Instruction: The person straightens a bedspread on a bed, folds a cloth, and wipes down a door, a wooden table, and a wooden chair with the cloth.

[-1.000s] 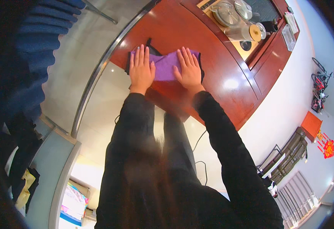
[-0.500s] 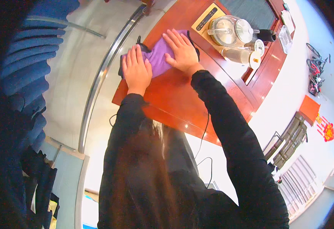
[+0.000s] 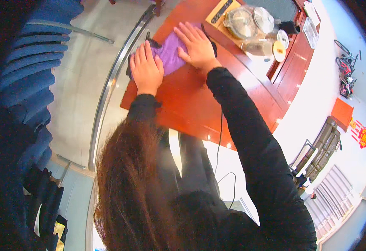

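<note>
A purple cloth (image 3: 169, 55) with black edges lies on the glossy red-brown wooden table (image 3: 183, 100), near its far left corner. My left hand (image 3: 147, 69) rests flat on the cloth's left end, fingers stretched out. On the right end lies my right hand (image 3: 196, 45), also flat, its thumb spread toward the middle. The purple fabric shows between the two hands; part of it is hidden under the palms.
Beyond my right hand stand a glass teapot (image 3: 240, 23) and a stack of cups (image 3: 256, 47). A clear box (image 3: 310, 32) sits at the far right edge. Dark blue pleated fabric (image 3: 30, 75) hangs at left. A black cable (image 3: 220, 146) dangles from the table.
My head view has shifted a little, and the table sits higher in the picture. Both hands stay flat on the purple cloth. My hair has swung to the left.
</note>
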